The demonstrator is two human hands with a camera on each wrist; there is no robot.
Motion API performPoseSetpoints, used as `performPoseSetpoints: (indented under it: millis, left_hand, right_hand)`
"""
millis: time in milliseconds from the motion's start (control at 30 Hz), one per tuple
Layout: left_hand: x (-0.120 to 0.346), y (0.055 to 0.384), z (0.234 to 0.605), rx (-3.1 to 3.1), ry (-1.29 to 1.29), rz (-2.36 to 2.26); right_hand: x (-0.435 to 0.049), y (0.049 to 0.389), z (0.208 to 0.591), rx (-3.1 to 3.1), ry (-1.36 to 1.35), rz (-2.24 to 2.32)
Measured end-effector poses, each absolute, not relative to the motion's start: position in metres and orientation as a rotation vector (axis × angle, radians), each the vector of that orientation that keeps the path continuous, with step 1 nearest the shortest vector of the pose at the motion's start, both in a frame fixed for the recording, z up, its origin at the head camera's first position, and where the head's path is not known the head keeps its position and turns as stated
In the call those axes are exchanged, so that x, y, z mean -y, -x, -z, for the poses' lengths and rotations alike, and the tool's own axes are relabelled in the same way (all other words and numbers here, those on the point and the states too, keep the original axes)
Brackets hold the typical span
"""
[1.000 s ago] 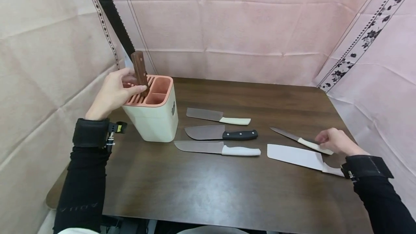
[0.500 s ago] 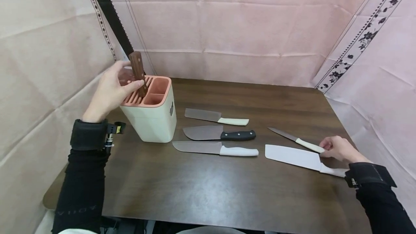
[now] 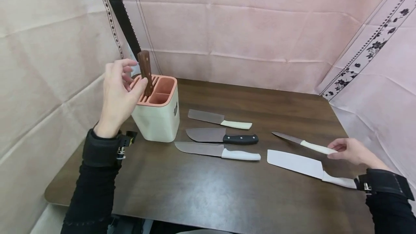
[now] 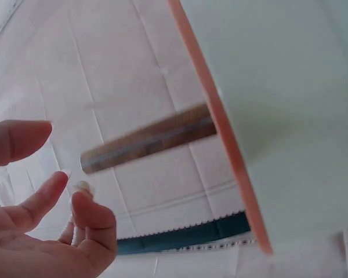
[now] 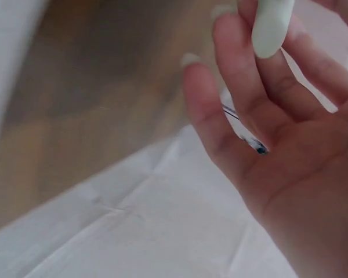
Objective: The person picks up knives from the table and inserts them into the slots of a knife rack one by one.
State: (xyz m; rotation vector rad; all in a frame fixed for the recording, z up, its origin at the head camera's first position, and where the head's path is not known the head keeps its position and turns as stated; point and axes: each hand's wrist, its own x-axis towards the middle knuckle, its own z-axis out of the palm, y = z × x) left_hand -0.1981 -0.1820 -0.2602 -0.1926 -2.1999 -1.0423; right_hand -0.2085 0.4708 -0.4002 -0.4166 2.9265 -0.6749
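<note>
A brown wooden knife handle (image 3: 145,71) rises from a slot in the pale green knife block (image 3: 157,122) with its pink top. Beside that handle, my left hand (image 3: 121,89) has let it go; in the left wrist view a gap separates the loosely bent fingers (image 4: 32,139) from the handle's end. At the right, my right hand (image 3: 351,151) pinches the white handle of a small paring knife (image 3: 316,147). Its rounded handle end (image 5: 272,29) shows between the fingers in the right wrist view. Just in front lies a white cleaver (image 3: 295,161), its handle end by my right wrist.
Mid-table lie three knives with blades leftward: a cream-handled one (image 3: 235,124), a black-handled one (image 3: 240,139) and a white-handled one (image 3: 240,154). Patterned pale cloth (image 3: 243,31) hangs behind and at both sides of the brown table (image 3: 208,190).
My left hand has come off the brown handle, which stays in the block. My right hand has settled its grip on the paring knife's handle end. The whole head view has shifted slightly.
</note>
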Motion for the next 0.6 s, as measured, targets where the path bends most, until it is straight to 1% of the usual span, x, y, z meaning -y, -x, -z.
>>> performPoseSetpoints:
  millis: [133,333,467,600]
  left_hand:
    - [0.173,0.198,0.263,2.193,0.331,1.079]
    - [0.162,0.204,0.269,2.294,0.539,1.109]
    - [0.153,0.210,0.275,2.384,0.618,1.143]
    - [0.146,0.216,0.279,2.467,0.633,1.156]
  right_hand:
    - [-0.470,0.211,0.377,-2.924,0.398,0.741]
    - [-0.459,0.215,0.345,-2.916,0.260,0.896]
    - [-0.444,0.217,0.332,-2.958,0.206,1.021]
    - [-0.426,0.221,0.325,-3.008,0.169,1.136]
